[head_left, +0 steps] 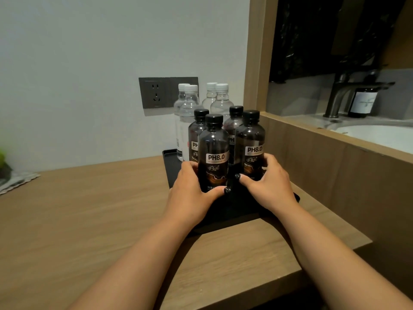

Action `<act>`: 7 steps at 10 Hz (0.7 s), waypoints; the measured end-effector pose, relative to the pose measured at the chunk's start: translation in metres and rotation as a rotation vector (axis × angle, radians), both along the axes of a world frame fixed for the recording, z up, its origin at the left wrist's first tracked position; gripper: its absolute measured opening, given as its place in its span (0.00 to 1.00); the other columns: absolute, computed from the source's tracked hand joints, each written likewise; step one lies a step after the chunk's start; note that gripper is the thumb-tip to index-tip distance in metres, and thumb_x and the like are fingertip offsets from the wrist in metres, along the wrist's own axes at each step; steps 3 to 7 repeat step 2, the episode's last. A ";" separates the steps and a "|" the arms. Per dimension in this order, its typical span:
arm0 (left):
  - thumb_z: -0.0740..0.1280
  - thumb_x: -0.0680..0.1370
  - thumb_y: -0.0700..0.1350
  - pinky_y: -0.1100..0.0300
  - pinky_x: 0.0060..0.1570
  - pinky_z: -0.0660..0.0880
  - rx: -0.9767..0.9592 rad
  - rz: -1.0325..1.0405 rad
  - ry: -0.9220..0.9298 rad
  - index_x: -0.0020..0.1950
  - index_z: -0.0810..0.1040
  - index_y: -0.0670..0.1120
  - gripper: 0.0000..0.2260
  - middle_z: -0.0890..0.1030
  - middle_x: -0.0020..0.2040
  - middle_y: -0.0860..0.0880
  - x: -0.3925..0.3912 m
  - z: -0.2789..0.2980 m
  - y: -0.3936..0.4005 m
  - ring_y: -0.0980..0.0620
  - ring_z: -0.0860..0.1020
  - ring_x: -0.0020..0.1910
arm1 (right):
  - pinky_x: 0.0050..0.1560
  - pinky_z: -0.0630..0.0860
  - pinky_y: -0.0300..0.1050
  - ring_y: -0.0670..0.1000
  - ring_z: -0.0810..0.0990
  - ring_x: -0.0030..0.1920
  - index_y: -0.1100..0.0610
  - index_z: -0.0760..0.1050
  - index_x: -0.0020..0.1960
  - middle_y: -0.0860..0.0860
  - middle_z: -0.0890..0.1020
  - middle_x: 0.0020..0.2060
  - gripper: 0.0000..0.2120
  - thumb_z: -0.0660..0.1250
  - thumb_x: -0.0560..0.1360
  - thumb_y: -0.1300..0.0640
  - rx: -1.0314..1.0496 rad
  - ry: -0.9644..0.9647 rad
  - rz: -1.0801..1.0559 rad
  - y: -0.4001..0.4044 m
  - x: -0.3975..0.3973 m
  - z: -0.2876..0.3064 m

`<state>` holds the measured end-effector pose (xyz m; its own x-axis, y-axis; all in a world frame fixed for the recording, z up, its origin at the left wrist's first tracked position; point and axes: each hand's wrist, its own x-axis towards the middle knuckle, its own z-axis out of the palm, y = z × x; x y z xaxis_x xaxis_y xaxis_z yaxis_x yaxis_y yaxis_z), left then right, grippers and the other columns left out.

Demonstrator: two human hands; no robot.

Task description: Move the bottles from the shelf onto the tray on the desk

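my left hand (190, 191) wraps the front left bottle (213, 153), my right hand (271, 186) wraps the front right bottle (250, 146). both stand on the tray (171, 166) on the desk (89, 220). i should set them straight, then let go slowly, not bumping the bottles behind.

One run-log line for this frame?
left hand: on front-left dark bottle | right hand: on front-right dark bottle | tray: four dark, four clear bottles, upright

Eight upright bottles (213, 153) on black tray (169, 162)
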<state>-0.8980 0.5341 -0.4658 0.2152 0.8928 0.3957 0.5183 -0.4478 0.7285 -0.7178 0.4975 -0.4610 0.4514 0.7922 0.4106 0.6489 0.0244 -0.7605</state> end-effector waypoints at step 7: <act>0.78 0.64 0.56 0.60 0.53 0.74 -0.001 0.033 -0.097 0.61 0.66 0.54 0.31 0.74 0.56 0.58 -0.003 0.007 -0.008 0.56 0.75 0.56 | 0.63 0.72 0.48 0.50 0.73 0.64 0.51 0.65 0.70 0.49 0.74 0.64 0.32 0.74 0.69 0.52 0.059 0.037 -0.020 -0.005 -0.005 0.003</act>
